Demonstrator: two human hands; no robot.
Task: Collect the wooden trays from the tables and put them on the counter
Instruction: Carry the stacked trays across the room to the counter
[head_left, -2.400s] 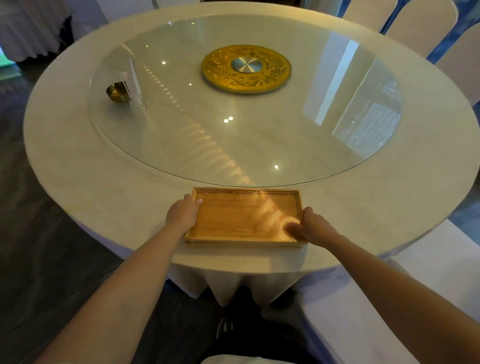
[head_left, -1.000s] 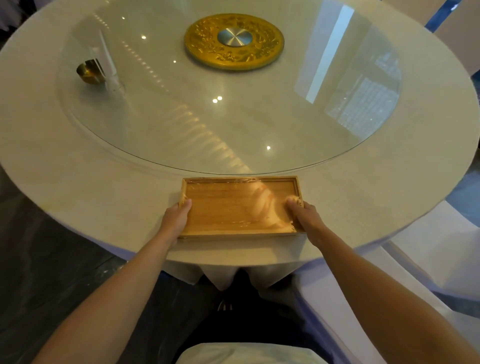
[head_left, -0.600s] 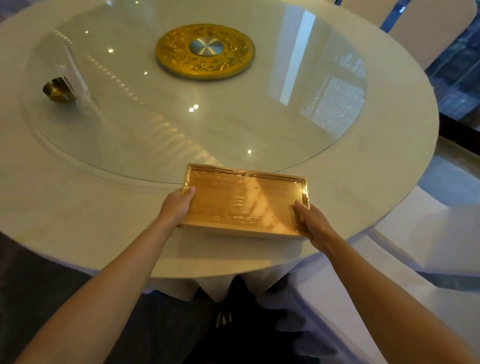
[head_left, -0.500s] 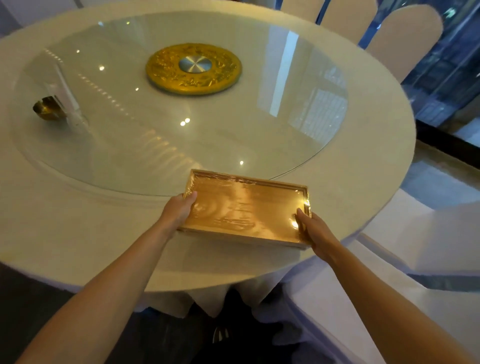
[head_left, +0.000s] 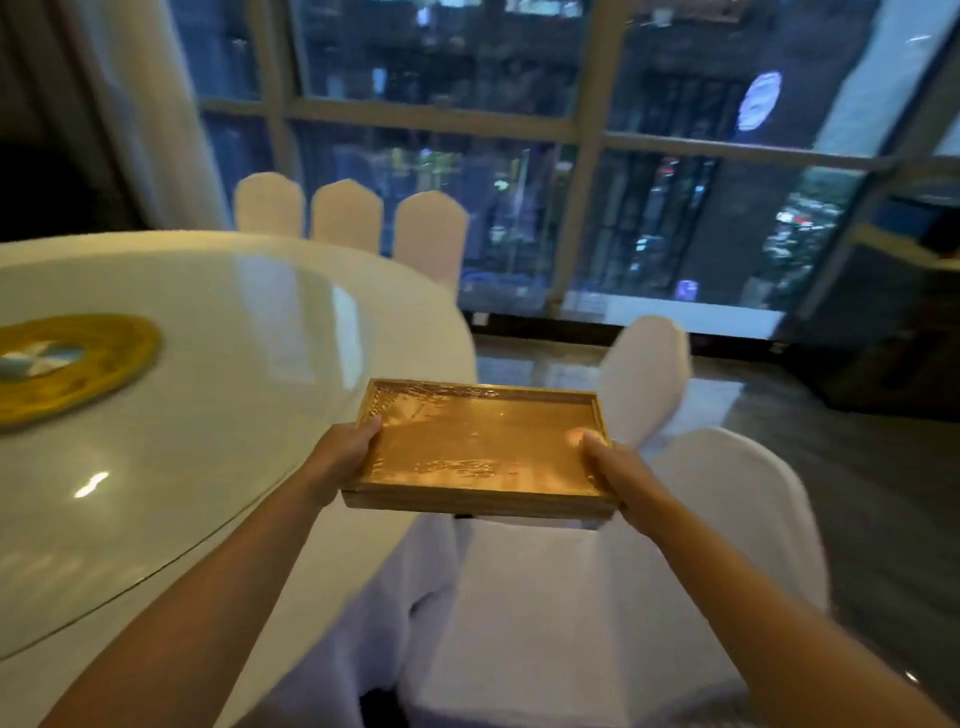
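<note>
Tray (head_left: 480, 449) of wood is hanging in the air between two bare hands, roughly level, out past the rim of the round table (head_left: 171, 467) and above a white-covered chair (head_left: 597, 571). It is wrapped in shiny clear film that is catching the light and wrinkling along the far edge. The left hand (head_left: 343, 454) is clamping the tray's left short end, thumb lying on top over the rim and the remaining fingers curled out of sight beneath. The right hand (head_left: 615, 475) is clamping the right short end the same way, thumb pressing inside the near right corner, the other fingers wrapping under the side where they cannot be seen. Both forearms are reaching forward from the bottom of the view.

The table is sitting to the left, carrying a glass turntable (head_left: 218, 332) with a gold disc (head_left: 104, 358) at its centre. Three more covered chair backs (head_left: 347, 218) are standing in a row behind the table, and another (head_left: 647, 379) is showing just beyond the tray's right end. A tall window (head_left: 587, 156) with pale frames is filling the background, with blurred lights outside it. The whole view is slightly smeared by motion
</note>
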